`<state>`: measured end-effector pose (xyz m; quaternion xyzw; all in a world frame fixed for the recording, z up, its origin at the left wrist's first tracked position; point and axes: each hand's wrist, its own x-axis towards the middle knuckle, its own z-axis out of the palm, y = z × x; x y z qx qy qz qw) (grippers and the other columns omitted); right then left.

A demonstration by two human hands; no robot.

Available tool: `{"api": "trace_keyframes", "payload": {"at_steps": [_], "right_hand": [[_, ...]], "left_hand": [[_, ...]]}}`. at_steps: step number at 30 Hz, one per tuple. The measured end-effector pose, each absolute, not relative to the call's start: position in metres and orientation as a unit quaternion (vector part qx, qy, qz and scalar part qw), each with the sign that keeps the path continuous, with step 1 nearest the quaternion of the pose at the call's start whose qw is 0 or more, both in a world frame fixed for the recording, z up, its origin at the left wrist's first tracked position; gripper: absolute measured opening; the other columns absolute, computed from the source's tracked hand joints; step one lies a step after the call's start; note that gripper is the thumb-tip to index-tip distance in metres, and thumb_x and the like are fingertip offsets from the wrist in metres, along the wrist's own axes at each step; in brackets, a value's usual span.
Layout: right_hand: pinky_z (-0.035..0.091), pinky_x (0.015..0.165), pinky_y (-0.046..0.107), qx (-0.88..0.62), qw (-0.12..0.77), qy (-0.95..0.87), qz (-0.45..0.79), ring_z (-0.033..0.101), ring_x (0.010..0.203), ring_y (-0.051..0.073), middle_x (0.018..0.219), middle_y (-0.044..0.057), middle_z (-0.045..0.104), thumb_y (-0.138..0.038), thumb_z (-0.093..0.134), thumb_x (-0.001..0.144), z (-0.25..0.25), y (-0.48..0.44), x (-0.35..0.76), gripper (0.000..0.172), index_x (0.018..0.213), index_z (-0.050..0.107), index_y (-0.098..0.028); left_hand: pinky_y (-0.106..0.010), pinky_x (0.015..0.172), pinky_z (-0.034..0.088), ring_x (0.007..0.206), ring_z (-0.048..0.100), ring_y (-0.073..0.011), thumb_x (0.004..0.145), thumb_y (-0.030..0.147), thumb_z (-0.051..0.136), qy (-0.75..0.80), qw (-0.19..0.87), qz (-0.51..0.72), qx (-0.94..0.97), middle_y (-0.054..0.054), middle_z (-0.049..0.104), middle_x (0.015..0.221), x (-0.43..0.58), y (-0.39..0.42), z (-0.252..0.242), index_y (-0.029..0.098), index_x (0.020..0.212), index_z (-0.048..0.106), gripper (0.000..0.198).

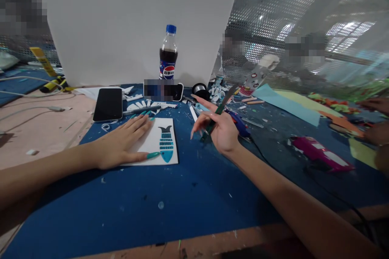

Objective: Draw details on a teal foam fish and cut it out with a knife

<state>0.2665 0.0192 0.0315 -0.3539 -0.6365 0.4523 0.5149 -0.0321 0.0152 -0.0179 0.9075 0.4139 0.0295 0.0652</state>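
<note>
Left hand (126, 141) flat, part-hiding a fish-decorated white board (152, 139)
Right hand (224, 131) holds a green-handled knife (220, 109), part-covered — blue mat (182, 222) below, blurred mesh screen (258, 28) behind.

We see a white, roughly rectangular board (147, 132) lying flat on the blue tabletop (188, 204), its left part covered by our left hand (130, 137). Near its right edge we make out a fish figure (166, 145), head toward us and tail away: a solid bright-blue head with a small dark eye, a body of blue bands split by dark crosswise lines, and a dark forked tail. Well apart to the right, above the tabletop, our right hand (217, 125) holds a slim green-handled tool (219, 109) slantwise, tip up and to the right; the blade is blurred, but it looks like a knife.
</note>
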Motion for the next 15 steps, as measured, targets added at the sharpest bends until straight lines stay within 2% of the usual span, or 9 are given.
{"api": "trace_keyframes", "payload": {"at_steps": [6,10,15], "right_hand": [[0.044,0.054,0.032,-0.297,0.484,-0.625,0.535,0.058,0.054,0.018,0.069,0.008,0.071,-0.036,0.043,0.079,0.023,0.022,0.267,0.056,0.124,0.062,-0.008],[0.045,0.054,0.031,-0.299,0.459,-0.637,0.543,0.057,0.053,0.016,0.071,0.006,0.070,-0.036,0.047,0.079,0.014,0.024,0.265,0.051,0.120,0.065,-0.013],[0.040,0.045,0.027,-0.324,0.438,-0.634,0.548,0.053,0.047,0.013,0.066,0.002,0.064,-0.031,0.050,0.077,0.009,0.028,0.263,0.046,0.117,0.064,-0.013]], "left_hand": [[-0.051,0.119,0.014,0.149,0.001,-0.0351,0.090,0.076,0.026,0.418,0.063,0.029,0.906,-0.008,-0.004,0.162,-0.031,0.014,-0.016,0.018,0.157,0.005,0.090],[-0.051,0.119,0.013,0.149,-0.001,-0.0347,0.091,0.074,0.025,0.414,0.068,0.028,0.907,-0.009,-0.006,0.162,-0.031,0.014,-0.014,0.018,0.157,0.003,0.089],[-0.052,0.119,0.014,0.149,-0.001,-0.0342,0.091,0.075,0.024,0.414,0.068,0.031,0.907,-0.010,-0.005,0.162,-0.030,0.013,-0.014,0.017,0.157,0.003,0.090]]}}
